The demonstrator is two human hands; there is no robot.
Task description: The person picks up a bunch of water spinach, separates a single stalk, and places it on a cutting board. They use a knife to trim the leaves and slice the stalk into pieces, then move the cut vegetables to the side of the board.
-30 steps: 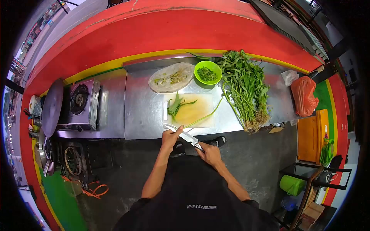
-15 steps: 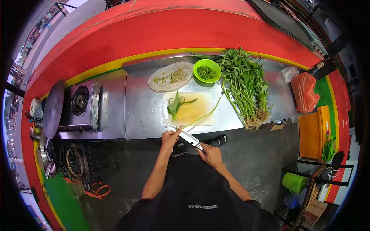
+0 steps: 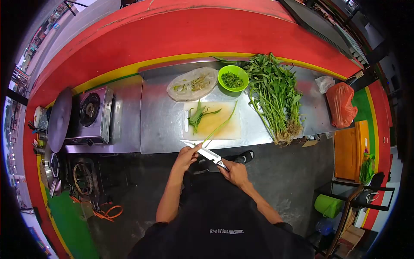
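My right hand (image 3: 236, 173) is wrapped round the dark handle of a knife (image 3: 210, 154), whose pale blade points up and left. Pinched in my left hand (image 3: 186, 157), by the blade, is a long green stem (image 3: 221, 127) that slants up over the cutting board (image 3: 233, 113). Leafy cut greens (image 3: 198, 117) lie on the board's left part. Behind the board are a clear plastic bag (image 3: 177, 93) with pale trimmings and a green bowl (image 3: 233, 79) of chopped greens. A large bunch of leafy stems with roots (image 3: 276, 95) lies to the right.
A gas stove (image 3: 89, 113) stands at the left with a large round dark lid or pan (image 3: 59, 120) beside it. An orange-red plastic bag (image 3: 341, 105) sits at the counter's right end. A rack (image 3: 351, 203) with a green container (image 3: 328, 205) is at the lower right.
The stem's far end has swung left and now points more steeply up over the board. My left hand has shifted slightly left; my right hand has barely moved.
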